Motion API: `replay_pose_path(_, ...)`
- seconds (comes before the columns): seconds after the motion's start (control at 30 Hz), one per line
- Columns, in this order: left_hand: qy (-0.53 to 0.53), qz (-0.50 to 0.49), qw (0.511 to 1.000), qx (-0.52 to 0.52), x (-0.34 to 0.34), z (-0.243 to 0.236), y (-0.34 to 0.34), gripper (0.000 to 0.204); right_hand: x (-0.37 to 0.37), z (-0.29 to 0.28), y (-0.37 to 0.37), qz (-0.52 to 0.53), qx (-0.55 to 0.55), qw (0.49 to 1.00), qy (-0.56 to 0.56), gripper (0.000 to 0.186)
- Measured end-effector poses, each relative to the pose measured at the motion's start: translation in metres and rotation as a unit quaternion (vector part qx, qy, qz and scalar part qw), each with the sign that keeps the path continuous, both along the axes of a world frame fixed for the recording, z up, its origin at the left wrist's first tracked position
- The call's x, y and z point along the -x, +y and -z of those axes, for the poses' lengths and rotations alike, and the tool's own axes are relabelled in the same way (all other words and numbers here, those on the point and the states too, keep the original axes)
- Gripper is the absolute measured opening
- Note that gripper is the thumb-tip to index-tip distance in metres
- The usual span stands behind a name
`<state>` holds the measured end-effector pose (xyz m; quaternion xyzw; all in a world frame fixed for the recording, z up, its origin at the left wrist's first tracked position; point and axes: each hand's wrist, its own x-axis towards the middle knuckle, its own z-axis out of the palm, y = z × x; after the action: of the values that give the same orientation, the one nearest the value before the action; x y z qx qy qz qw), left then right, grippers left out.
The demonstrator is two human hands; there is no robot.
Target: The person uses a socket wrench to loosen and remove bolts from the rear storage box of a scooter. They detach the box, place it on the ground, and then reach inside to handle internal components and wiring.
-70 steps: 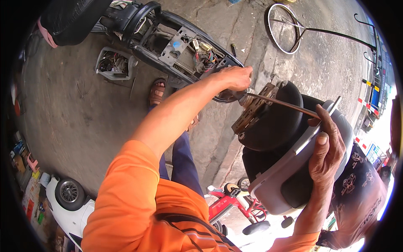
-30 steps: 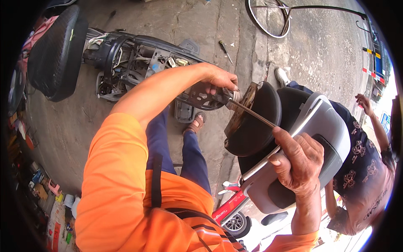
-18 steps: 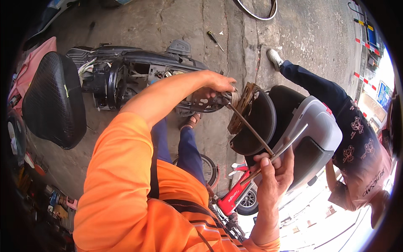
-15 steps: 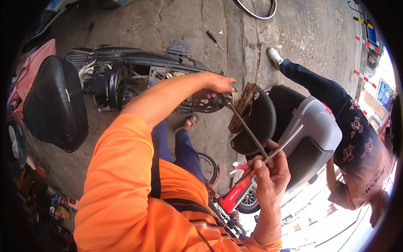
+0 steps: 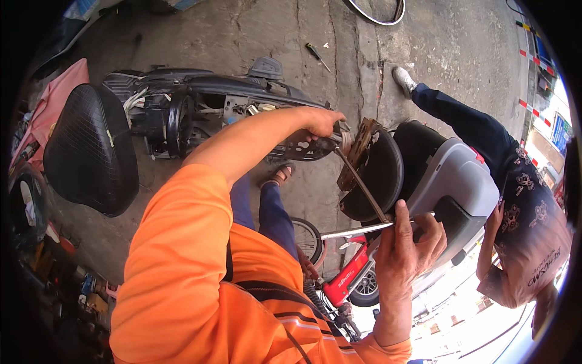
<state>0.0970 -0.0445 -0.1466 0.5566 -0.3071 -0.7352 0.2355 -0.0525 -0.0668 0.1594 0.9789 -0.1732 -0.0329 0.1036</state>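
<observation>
Observed, wearer's own body only. Bright orange shirt, short-sleeved; sleeve hem ends above the elbow, cloth smooth with soft folds at shoulder. Dark strap runs diagonally across the chest, with thin dark stitched lines beside it. Blue trousers visible below the shirt. Open sandal on one foot. Both forearms bare. Left hand and right hand: no gloves, no rings or watch seen.

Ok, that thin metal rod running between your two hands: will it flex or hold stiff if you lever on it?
The thin metal rod looks straight along its span, so probably stiff. Being slim, it may bow slightly under hard levering. The right hand pinches its bare end, which could slip; the left hand holds the far end by the rusty part.
</observation>
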Motion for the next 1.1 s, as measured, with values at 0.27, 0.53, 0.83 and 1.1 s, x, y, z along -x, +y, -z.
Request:
replay_pose_path(0.27,0.014,-0.016,1.000,-0.011,0.003,0.006,-0.001,0.066,0.013,0.018,0.029,0.268,-0.292,0.903,-0.165,0.043)
replay_pose_path(0.53,0.018,-0.011,1.000,-0.017,0.004,0.001,-0.004,0.064,-0.021,0.031,0.041,0.357,-0.415,0.774,-0.318,0.086)
replay_pose_path(0.83,0.024,-0.008,0.999,-0.020,0.002,0.000,-0.001,0.068,-0.028,0.004,-0.003,-0.161,-0.233,0.952,0.117,0.046)
replay_pose_path(1.1,0.024,-0.007,0.999,-0.036,-0.007,-0.013,0.002,0.068,0.008,0.019,0.023,0.119,-0.024,0.987,-0.104,0.045)
